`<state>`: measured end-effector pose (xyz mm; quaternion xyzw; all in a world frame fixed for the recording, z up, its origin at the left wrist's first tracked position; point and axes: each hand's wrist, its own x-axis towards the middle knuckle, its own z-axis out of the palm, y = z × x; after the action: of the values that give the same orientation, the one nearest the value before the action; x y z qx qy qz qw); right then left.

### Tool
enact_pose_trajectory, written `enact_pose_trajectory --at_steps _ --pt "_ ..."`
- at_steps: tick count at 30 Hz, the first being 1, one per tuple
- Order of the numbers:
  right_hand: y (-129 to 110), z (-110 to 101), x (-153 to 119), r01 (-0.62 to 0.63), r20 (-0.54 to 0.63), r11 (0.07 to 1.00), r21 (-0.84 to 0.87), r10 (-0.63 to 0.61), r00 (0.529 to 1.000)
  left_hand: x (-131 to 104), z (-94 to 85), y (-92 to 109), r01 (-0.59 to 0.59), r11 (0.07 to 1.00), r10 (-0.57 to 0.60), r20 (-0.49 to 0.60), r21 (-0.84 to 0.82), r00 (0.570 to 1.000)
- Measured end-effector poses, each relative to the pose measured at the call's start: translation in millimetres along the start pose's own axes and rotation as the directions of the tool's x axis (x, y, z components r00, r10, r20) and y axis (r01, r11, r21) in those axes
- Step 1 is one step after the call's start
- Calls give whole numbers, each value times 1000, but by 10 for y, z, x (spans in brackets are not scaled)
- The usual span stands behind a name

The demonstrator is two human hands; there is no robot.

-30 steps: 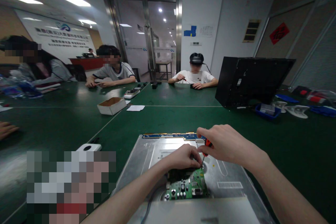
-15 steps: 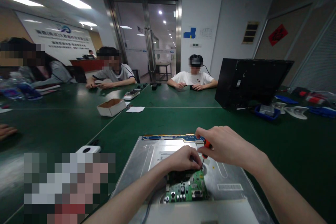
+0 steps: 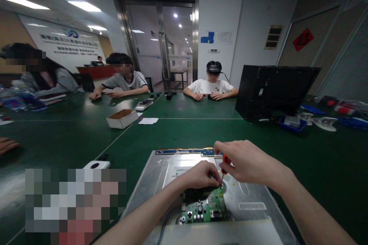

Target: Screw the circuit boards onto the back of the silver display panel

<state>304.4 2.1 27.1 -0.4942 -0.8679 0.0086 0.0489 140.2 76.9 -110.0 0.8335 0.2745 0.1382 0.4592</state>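
Note:
My right hand [image 3: 244, 161] is wrapped round the red-and-black handle of a screwdriver [image 3: 226, 159]. The shaft points down to the upper right corner of a green circuit board [image 3: 207, 207]. Right beside the tip, my left hand [image 3: 202, 175] is closed with thumb and fingers together; whatever is in that pinch is hidden. The board sits on the silver metal back of a flat panel [image 3: 155, 178], and my left hand covers part of it. A narrow blue circuit strip [image 3: 184, 152] runs along the panel's far edge.
A black monitor housing [image 3: 276, 90] stands at the right, near a blue tray [image 3: 292, 122]. A white open box [image 3: 122, 118] and paper [image 3: 148, 121] lie ahead. Several people sit round the green table [image 3: 178, 132]; one person's hand [image 3: 8, 145] rests at the left edge.
My right hand and the screwdriver handle have shifted very slightly, with the tip staying at the board's corner. My left hand keeps its place.

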Motion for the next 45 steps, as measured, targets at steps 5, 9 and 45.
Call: enact_pose_trajectory --at_steps 5,9,45 --pt "-12 -4 25 -42 12 997 -57 43 999 -8 5 -2 17 1000 -17 -12 -7 1000" --pt "-13 0 -9 22 -16 1000 12 -22 1000 7 -5 0 -10 1000 10 0 -16 1000" --pt "3 32 30 -5 -5 998 -70 5 1000 7 -3 -21 -48 999 48 6 -24 999"
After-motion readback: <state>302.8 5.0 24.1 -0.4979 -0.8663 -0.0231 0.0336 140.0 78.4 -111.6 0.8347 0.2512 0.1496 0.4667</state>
